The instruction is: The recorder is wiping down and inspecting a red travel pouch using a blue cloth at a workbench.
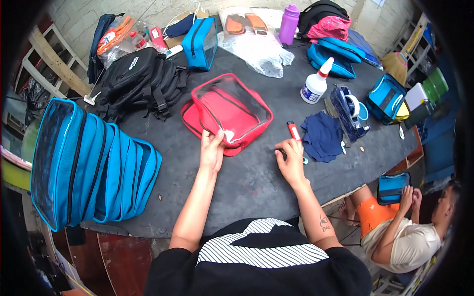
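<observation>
A red pouch with a clear plastic top (232, 111) and a dark zipper lies in the middle of the black table. My left hand (213, 148) grips its near edge, thumb on top and fingers underneath. To the right, my right hand (291, 160) rests low over the tabletop, its fingers curled round a small dark thing mostly hidden under them. A bit of teal shows beside that hand. Just beyond its fingertips lies a slim red stick-shaped thing (294, 130) with a black end. A crumpled navy cloth (322, 136) is to its right.
Stacked blue clear-fronted bags (94, 167) stand at the left, before a black backpack (138, 81). A white glue bottle (315, 84), tape dispenser (349, 116) and purple bottle (289, 24) stand farther back. At lower right a person (410, 237) holds a blue pouch (392, 187).
</observation>
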`<action>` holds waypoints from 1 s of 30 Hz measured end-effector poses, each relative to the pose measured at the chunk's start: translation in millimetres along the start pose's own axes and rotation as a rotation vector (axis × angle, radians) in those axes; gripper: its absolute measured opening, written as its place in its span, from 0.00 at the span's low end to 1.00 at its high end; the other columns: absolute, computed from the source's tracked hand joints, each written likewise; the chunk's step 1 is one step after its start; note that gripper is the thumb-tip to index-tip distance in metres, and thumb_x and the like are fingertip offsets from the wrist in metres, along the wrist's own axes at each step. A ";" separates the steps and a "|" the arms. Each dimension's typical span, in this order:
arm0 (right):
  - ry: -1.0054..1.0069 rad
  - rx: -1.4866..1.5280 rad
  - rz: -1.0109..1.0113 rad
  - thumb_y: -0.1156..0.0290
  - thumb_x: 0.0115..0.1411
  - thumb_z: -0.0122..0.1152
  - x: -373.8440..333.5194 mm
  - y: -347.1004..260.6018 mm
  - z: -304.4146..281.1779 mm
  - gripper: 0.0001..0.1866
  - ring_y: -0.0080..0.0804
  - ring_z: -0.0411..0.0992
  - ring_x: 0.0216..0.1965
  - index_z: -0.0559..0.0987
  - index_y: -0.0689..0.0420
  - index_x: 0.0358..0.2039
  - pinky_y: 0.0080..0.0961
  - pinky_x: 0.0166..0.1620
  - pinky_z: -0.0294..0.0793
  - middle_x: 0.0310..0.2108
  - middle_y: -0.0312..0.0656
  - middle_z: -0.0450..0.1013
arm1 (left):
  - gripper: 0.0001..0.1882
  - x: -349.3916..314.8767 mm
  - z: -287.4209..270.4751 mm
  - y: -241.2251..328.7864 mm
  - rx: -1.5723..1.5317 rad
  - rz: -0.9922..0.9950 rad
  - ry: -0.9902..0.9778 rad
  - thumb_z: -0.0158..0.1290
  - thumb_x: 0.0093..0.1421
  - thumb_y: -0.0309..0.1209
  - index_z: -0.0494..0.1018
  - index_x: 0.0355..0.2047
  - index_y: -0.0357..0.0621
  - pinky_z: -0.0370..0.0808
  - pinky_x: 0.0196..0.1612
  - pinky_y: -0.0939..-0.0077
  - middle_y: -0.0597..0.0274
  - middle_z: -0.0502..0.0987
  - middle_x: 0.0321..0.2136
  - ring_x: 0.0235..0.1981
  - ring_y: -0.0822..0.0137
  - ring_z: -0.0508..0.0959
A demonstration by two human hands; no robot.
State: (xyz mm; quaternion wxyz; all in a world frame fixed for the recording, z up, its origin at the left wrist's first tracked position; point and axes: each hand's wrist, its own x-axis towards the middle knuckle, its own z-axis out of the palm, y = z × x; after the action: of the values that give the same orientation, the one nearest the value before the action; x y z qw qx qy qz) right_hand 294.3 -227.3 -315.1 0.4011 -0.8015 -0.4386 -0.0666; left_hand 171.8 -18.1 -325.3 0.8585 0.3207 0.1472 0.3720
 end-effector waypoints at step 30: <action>0.052 -0.407 0.198 0.71 0.52 0.65 -52.8 57.6 -66.6 0.09 0.42 0.65 0.39 0.78 0.55 0.33 0.35 0.45 0.62 0.33 0.40 0.69 | 0.22 4.8 20.5 11.5 1.735 0.618 -0.011 0.54 0.49 0.18 0.77 0.45 0.48 0.70 0.45 0.70 0.54 0.71 0.38 0.37 0.63 0.73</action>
State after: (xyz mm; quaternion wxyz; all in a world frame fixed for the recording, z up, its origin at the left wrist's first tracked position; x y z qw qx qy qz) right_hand 322.2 -325.2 -328.5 0.2467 -0.9031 -0.3247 -0.1344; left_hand 178.9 -17.7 -302.5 0.1804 0.8791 0.2782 0.3424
